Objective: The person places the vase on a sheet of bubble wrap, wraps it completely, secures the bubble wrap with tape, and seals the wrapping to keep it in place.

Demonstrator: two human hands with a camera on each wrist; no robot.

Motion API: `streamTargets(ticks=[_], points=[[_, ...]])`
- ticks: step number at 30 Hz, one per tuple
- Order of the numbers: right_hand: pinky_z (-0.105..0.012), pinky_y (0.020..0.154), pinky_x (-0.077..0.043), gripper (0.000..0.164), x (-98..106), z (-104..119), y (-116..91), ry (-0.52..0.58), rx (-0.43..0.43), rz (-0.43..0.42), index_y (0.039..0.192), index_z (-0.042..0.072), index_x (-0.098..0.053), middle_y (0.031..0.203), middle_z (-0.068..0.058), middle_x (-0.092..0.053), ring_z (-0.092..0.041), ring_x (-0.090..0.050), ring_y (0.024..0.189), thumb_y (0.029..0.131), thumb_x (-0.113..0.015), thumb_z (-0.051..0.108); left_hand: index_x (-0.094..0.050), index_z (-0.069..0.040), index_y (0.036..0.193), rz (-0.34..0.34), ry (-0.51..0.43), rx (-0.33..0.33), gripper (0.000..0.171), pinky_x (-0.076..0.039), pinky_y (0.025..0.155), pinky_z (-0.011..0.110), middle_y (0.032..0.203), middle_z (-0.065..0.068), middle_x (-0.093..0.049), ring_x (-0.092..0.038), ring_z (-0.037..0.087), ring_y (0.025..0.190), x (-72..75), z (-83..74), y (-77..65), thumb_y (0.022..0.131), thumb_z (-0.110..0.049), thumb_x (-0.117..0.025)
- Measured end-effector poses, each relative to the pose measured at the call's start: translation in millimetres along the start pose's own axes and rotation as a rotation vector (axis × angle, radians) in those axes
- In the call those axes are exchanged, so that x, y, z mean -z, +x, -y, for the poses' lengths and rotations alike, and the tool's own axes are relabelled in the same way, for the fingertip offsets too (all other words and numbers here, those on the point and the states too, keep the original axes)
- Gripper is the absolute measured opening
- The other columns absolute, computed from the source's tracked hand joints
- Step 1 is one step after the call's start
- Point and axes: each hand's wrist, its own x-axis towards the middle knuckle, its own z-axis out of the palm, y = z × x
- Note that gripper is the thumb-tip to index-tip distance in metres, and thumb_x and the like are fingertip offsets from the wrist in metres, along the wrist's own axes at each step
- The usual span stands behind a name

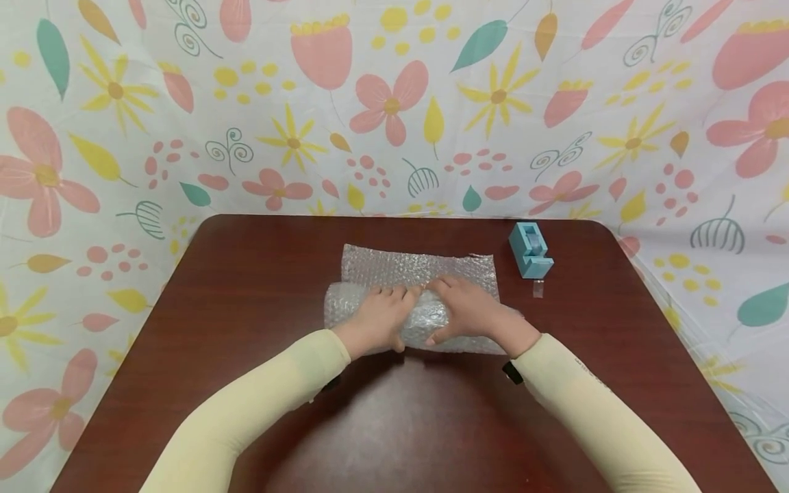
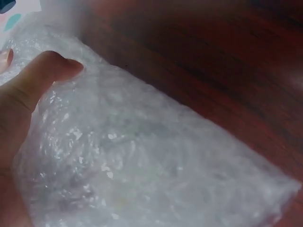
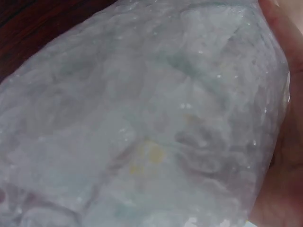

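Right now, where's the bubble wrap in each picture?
Head: the bubble wrap is in the middle, under the left hand and right hand.
Left wrist: it fills the middle and bottom.
Right wrist: it fills most of the picture.
Shared landmark: the red-brown tabletop, showing beside it in all three.

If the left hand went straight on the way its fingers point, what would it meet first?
Probably the flat bubble wrap beyond the roll, though the right hand lies close to that line and depth is unclear.
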Motion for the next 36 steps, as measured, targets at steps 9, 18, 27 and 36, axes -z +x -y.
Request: streamTargets(ticks=[9, 18, 27, 36], points=[[-0.057, 0.111, -0.047, 0.101, 10, -5, -1, 0.144, -0.03, 0.163, 0.149, -0.002, -0.047, 0.15, -0.022, -0.054, -0.041, -0.054, 0.137, 0.075, -0.086, 0.054, -0.035, -0.008, 0.157, 0.1, -0.094, -0.043, 0.116, -0.057, 0.101, 0.044, 0.137, 0.015, -0.065, -0.068, 0.031, 0.118, 10.9, 0.3, 3.8, 0.065, -0.046, -0.094], [-0.063, 0.119, -0.036, 0.099, 8, -10, -3, 0.15, -0.008, 0.123, 0.151, -0.002, -0.046, 0.157, -0.026, -0.047, -0.047, -0.04, 0.148, 0.078, -0.084, 0.053, -0.03, -0.009, 0.16, 0.169, -0.109, -0.051, 0.12, -0.056, 0.104, 0.044, 0.138, 0.015, -0.066, -0.067, 0.031, 0.122, 20.1, -2.2, 5.4, 0.066, -0.046, -0.094], [-0.075, 0.117, -0.028, 0.094, -3, 10, -24, -0.112, 0.01, -0.16, 0.151, 0.009, -0.049, 0.162, -0.019, -0.041, -0.042, -0.033, 0.153, 0.079, -0.082, 0.057, -0.025, -0.012, 0.162, 0.208, -0.095, -0.023, 0.122, -0.058, 0.099, 0.043, 0.14, 0.016, -0.064, -0.067, 0.031, 0.122, 17.4, 1.1, 9.0, 0.067, -0.047, -0.093], [-0.077, 0.111, -0.033, 0.102, -18, 28, -46, -0.209, 0.009, -0.312, 0.153, 0.011, -0.045, 0.161, -0.019, -0.041, -0.043, -0.035, 0.15, 0.074, -0.082, 0.063, -0.031, -0.013, 0.159, 0.205, -0.111, -0.028, 0.116, -0.058, 0.099, 0.044, 0.137, 0.015, -0.066, -0.069, 0.032, 0.118, 16.2, 1.3, 10.8, 0.066, -0.045, -0.094]])
